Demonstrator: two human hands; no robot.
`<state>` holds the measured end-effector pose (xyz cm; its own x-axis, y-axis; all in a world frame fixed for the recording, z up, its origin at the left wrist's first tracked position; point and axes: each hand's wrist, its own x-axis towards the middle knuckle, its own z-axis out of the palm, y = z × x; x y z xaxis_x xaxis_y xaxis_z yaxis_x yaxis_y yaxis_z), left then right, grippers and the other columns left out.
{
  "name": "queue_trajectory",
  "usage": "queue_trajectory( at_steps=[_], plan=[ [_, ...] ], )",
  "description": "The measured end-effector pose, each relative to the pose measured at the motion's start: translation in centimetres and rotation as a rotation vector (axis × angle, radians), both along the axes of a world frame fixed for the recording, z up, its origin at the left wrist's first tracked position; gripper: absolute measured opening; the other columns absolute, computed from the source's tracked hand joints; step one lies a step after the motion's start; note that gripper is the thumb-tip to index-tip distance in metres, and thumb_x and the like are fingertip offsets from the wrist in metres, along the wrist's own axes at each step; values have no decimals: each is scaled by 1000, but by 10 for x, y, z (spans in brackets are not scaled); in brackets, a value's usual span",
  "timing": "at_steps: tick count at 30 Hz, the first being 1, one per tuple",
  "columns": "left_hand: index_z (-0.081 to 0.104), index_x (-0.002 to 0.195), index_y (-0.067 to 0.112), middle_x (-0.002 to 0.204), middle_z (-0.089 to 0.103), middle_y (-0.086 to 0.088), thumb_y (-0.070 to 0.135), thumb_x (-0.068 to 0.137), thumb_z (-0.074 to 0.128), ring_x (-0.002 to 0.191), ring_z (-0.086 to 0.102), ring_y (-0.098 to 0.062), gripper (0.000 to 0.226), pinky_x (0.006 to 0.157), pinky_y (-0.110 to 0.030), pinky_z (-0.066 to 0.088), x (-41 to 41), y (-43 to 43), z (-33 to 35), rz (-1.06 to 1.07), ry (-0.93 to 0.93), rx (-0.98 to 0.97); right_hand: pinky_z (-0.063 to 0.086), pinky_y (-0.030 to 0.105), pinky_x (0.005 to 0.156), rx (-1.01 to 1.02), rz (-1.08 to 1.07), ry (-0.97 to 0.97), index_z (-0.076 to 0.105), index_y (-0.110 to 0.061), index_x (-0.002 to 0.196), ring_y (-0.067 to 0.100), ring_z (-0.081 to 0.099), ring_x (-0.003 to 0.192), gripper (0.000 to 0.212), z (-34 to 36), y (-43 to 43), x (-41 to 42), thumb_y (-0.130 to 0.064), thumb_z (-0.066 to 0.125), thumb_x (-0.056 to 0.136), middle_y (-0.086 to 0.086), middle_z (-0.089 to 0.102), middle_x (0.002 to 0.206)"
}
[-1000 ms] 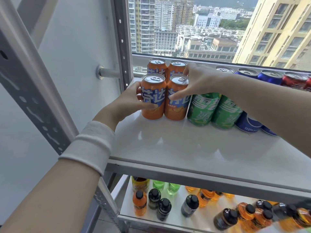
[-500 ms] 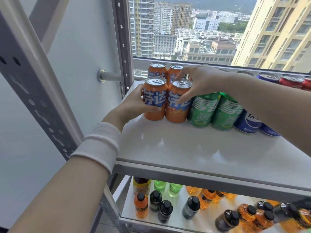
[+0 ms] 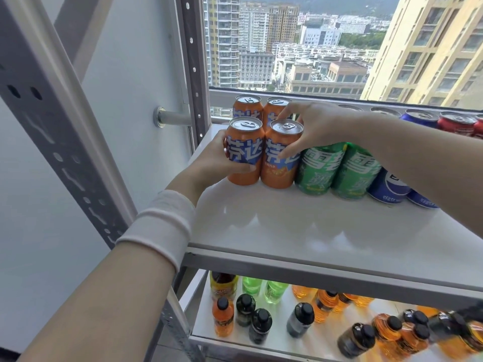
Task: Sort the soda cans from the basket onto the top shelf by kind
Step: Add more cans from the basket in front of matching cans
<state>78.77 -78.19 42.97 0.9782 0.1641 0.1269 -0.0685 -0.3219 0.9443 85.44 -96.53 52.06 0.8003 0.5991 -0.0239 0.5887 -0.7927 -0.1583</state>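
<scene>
Shows a white top shelf (image 3: 300, 231) carrying cans grouped by kind from the left: orange cans (image 3: 248, 107) banded blue with white "芬达", green cans (image 3: 321, 168) lettered white with "雪" legible, blue cans (image 3: 389, 185) whose small print cannot be read, and a red can (image 3: 456, 124) far right. Wraps the left hand (image 3: 209, 165) round the front-left orange can (image 3: 244, 152), thumb across its label. Clasps the front-right orange can (image 3: 281, 165) with the right hand (image 3: 313, 126), thumb on the lettering, fingers behind the rim.
</scene>
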Motion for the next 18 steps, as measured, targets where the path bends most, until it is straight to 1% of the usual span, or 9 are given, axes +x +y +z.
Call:
queue_trajectory(
  at_steps=[3, 6, 7, 9, 10, 11, 13, 15, 18],
  plan=[
    [36, 133, 18, 113, 55, 5, 0, 69, 77, 90, 53, 6, 78, 65, -4, 48, 0, -2, 0, -2, -10, 10, 38, 35, 94, -19, -1, -20, 36, -31, 137, 25, 43, 123, 83, -2, 0, -3, -52, 75, 67, 3, 45, 137],
    [32, 137, 17, 118, 56, 2, -1, 70, 75, 98, 56, -1, 82, 79, -13, 50, -2, -5, -3, -4, -35, 3, 35, 34, 98, -15, 11, -43, 33, -27, 139, 24, 39, 128, 83, -3, -2, -8, -51, 73, 70, 2, 41, 143],
    [29, 139, 17, 118, 56, 4, -3, 70, 75, 98, 56, 0, 85, 81, -15, 50, -3, -6, -4, -5, -46, -9, 34, 35, 100, -10, 16, -46, 32, -26, 140, 23, 37, 130, 84, -4, -2, -10, -51, 72, 71, 1, 39, 144],
    [18, 143, 17, 116, 53, 9, -5, 72, 73, 97, 54, 4, 92, 77, -11, 49, -5, -10, -5, 7, -59, -15, 32, 37, 105, -11, 14, -96, 29, -22, 142, 23, 35, 133, 88, -7, -2, -15, -55, 69, 72, 3, 37, 146],
    [12, 145, 18, 122, 50, 9, -4, 73, 72, 101, 53, 1, 97, 79, -11, 47, -7, -11, -5, 17, -60, -19, 32, 38, 105, -11, 4, -144, 28, -20, 143, 25, 34, 133, 89, -9, -2, -18, -57, 67, 73, 6, 37, 145],
    [5, 147, 19, 134, 43, 5, -1, 74, 73, 112, 49, -3, 102, 86, -14, 44, -9, -12, -5, 35, -62, -20, 32, 39, 104, -1, -6, -196, 28, -19, 143, 26, 35, 132, 87, -11, -2, -22, -58, 64, 75, 9, 38, 144],
    [-2, 148, 21, 153, 21, -2, 9, 74, 75, 135, 29, -10, 108, 101, -23, 33, -13, -11, -5, 88, -81, 32, 31, 38, 105, 50, -12, -294, 28, -16, 143, 26, 34, 133, 81, -12, -4, -31, -57, 58, 80, 12, 38, 143],
    [1, 148, 19, 155, 14, -2, 19, 74, 76, 142, 16, -14, 105, 105, -24, 23, -19, -11, -3, 135, -106, 127, 28, 36, 107, 88, -5, -371, 29, -14, 143, 27, 33, 133, 75, -13, -7, -42, -53, 55, 85, 13, 39, 142],
    [12, 147, 14, 153, 21, -3, 24, 76, 75, 141, 20, -14, 95, 105, -20, 20, -33, -16, 3, 199, -161, 213, 25, 35, 109, 115, 8, -428, 32, -11, 141, 28, 33, 133, 69, -14, -14, -60, -50, 53, 88, 14, 41, 139]
  ],
)
